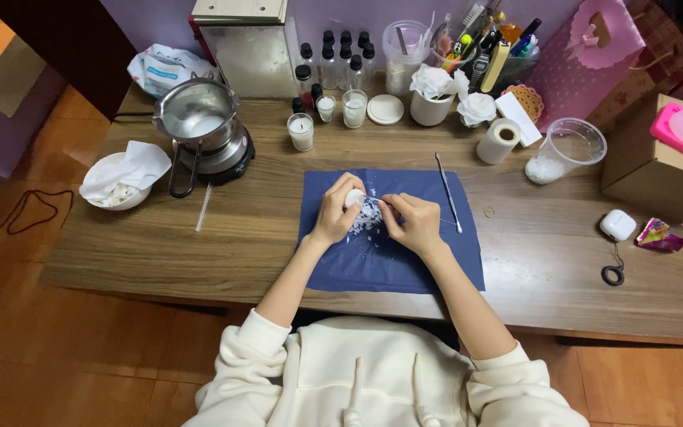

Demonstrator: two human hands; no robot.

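Note:
My left hand (333, 209) grips a small white wax piece (353, 197) over a dark blue cloth (393, 265) spread on the wooden table (160, 245). My right hand (414, 221) pinches a thin metal tool whose tip reaches the wax piece. White wax shavings (367, 221) lie scattered on the cloth between and below the two hands. A second slim metal tool (447, 191) lies on the cloth just right of my right hand.
A metal melting pot (198, 119) on a heater and a white bowl (124, 180) of tissue stand at left. Glass candles (300, 131), small bottles, white wax flowers (477, 107), a paper roll (498, 141) and a clear cup (564, 150) line the back. A cardboard box (658, 166) is at right.

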